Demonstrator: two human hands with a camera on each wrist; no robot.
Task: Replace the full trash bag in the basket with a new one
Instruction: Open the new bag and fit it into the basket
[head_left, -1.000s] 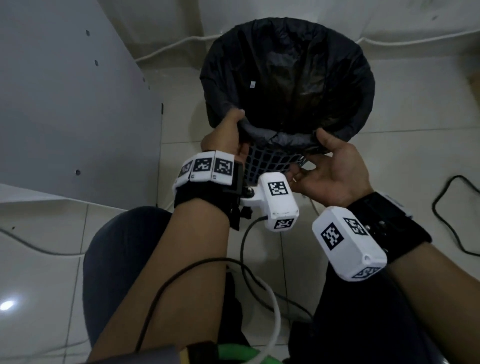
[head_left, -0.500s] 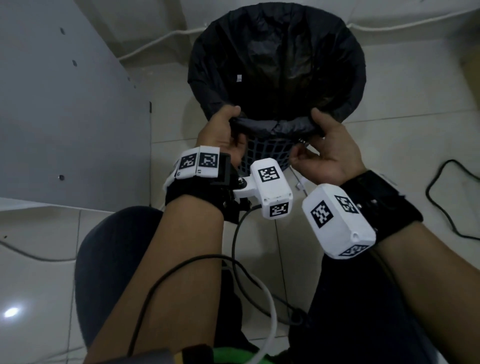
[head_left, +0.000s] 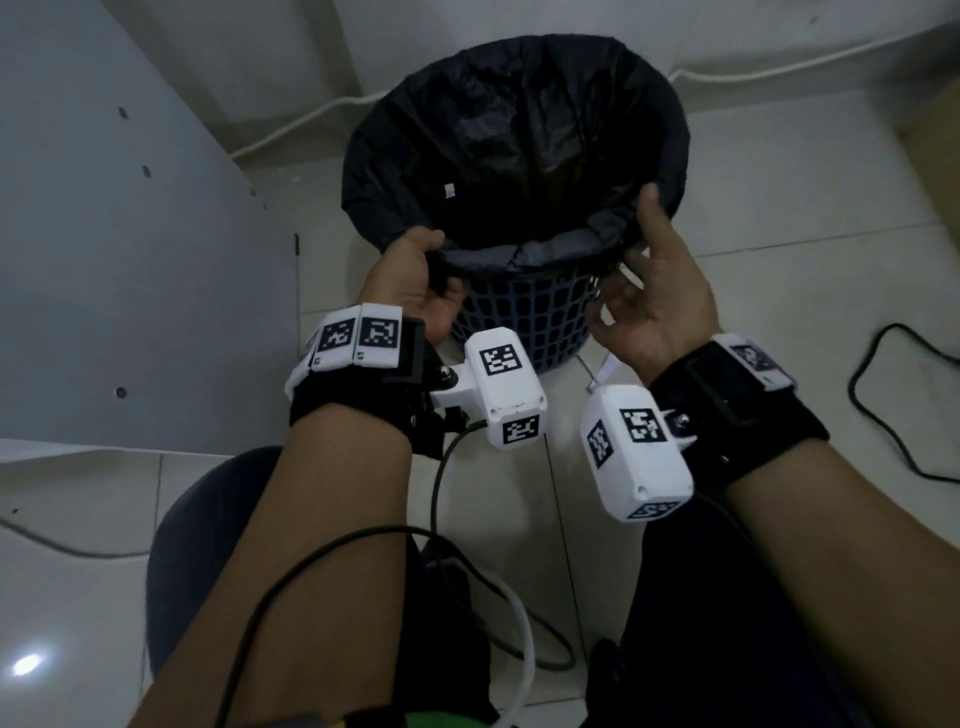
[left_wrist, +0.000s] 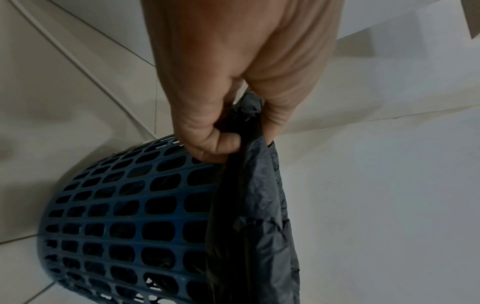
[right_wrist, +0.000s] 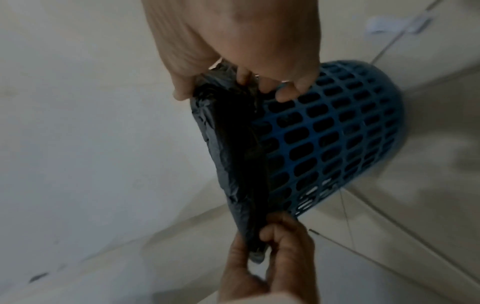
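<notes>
**Both hands on the near edge of the bag**

The tiled floor (head_left: 779, 171) fills most of the head view, with a grey panel (head_left: 104, 234) standing at the left and a black cable (head_left: 883, 415) cut off by the right edge. The blue lattice basket (head_left: 524, 317) stands upright on the floor, against the wall. The black trash bag (head_left: 519, 135) lines it, its mouth open and draped over the rim all round; the inside is too dark to make out. Only the near wall of the basket shows under the bag's folded edge. The left hand (head_left: 415, 280) grips the bag's near edge at the left, fingers (left_wrist: 223, 142) curled round a bunch of plastic. The right hand (head_left: 654, 306) pinches the same edge at the right between thumb and first fingers (right_wrist: 244, 76), the other fingertips touching the lattice. The right wrist view is blurred.
</notes>
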